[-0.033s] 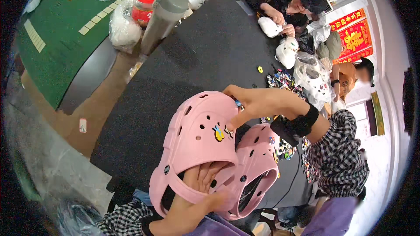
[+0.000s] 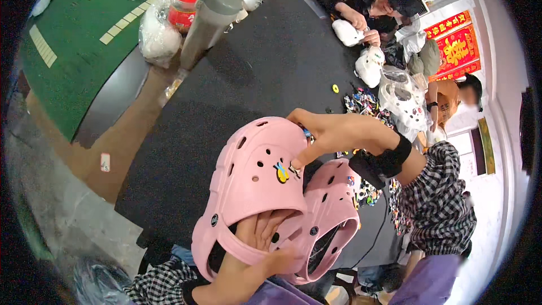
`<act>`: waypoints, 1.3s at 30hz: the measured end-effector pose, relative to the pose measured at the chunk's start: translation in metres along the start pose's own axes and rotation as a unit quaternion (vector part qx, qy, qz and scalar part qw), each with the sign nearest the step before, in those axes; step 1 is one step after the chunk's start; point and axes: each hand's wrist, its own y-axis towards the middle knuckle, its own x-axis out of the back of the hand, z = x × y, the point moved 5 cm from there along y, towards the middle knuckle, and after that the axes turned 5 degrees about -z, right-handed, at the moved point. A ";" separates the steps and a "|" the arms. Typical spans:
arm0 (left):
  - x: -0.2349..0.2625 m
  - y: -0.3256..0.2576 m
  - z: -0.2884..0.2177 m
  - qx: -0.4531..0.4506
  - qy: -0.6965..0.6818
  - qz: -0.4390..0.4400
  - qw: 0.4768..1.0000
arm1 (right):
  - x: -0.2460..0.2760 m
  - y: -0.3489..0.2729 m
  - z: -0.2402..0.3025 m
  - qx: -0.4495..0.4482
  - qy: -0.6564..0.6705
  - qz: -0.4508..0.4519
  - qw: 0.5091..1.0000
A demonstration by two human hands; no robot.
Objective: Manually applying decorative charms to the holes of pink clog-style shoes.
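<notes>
The left hand is half closed around the side of a pink clog, fingers inside its opening and thumb outside. The right hand is partly open over the toe, thumb against a small charm, forefinger at the toe's far edge; I can't tell whether it grips anything, its other fingers being hidden. A yellow-and-blue charm sits just beside that thumb. The clog is tilted above the near edge of the black table, with a second pink clog right next to it. Beyond lie a heap of colourful charms and a white clog; across from us, a co-worker's hands hold another white shoe.
</notes>
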 end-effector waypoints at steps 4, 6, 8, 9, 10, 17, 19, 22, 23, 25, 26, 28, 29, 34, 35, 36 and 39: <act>-0.003 -0.009 -0.010 0.042 0.050 -0.063 0.996 | -0.003 0.008 0.001 0.010 0.044 0.002 0.999; -0.004 -0.009 -0.014 0.037 0.053 -0.039 0.997 | -0.001 0.004 0.007 -0.002 0.046 0.001 0.999; -0.006 -0.008 -0.016 0.030 0.058 -0.018 0.998 | -0.001 0.002 0.005 -0.010 0.047 0.001 0.999; -0.008 -0.007 -0.017 0.032 0.056 -0.015 0.998 | -0.002 0.003 0.001 0.000 0.084 -0.002 0.997; -0.008 -0.006 -0.017 0.033 0.051 -0.016 0.998 | -0.002 0.002 -0.001 0.011 0.120 -0.006 0.993; -0.006 -0.004 -0.013 0.016 0.019 -0.053 0.998 | -0.001 -0.014 -0.012 0.018 0.128 -0.077 0.989; -0.005 -0.002 -0.011 0.001 0.010 -0.065 0.998 | -0.005 -0.023 -0.015 0.014 0.139 -0.107 0.984; -0.007 -0.002 -0.008 -0.024 0.015 -0.081 0.996 | -0.012 -0.031 -0.045 0.053 0.199 -0.167 0.964; -0.010 -0.001 -0.006 -0.020 0.034 -0.102 0.994 | -0.010 -0.035 -0.056 0.070 0.270 -0.164 0.946; -0.015 0.008 -0.004 -0.033 0.037 -0.097 0.994 | -0.002 -0.045 -0.071 0.113 0.323 -0.216 0.915; -0.017 0.013 -0.003 -0.043 0.026 -0.097 0.994 | 0.004 -0.055 -0.078 0.134 0.273 -0.259 0.917; -0.016 0.021 0.004 -0.044 0.055 -0.080 0.994 | 0.005 -0.074 -0.096 0.112 0.281 -0.287 0.909; -0.010 0.025 0.008 -0.057 0.077 -0.075 0.993 | 0.004 -0.083 -0.107 0.112 0.294 -0.290 0.904; -0.002 0.031 0.015 -0.069 0.120 -0.082 0.987 | -0.015 -0.135 -0.161 0.072 0.345 -0.385 0.853; -0.004 0.031 0.016 -0.074 0.082 -0.102 0.989 | -0.021 -0.147 -0.170 0.066 0.339 -0.417 0.841; -0.004 0.034 0.021 -0.066 0.085 -0.088 0.990 | -0.028 -0.164 -0.185 0.047 0.346 -0.458 0.818; 0.006 0.034 0.021 -0.106 0.088 -0.103 0.985 | -0.047 -0.184 -0.231 0.035 0.418 -0.519 0.745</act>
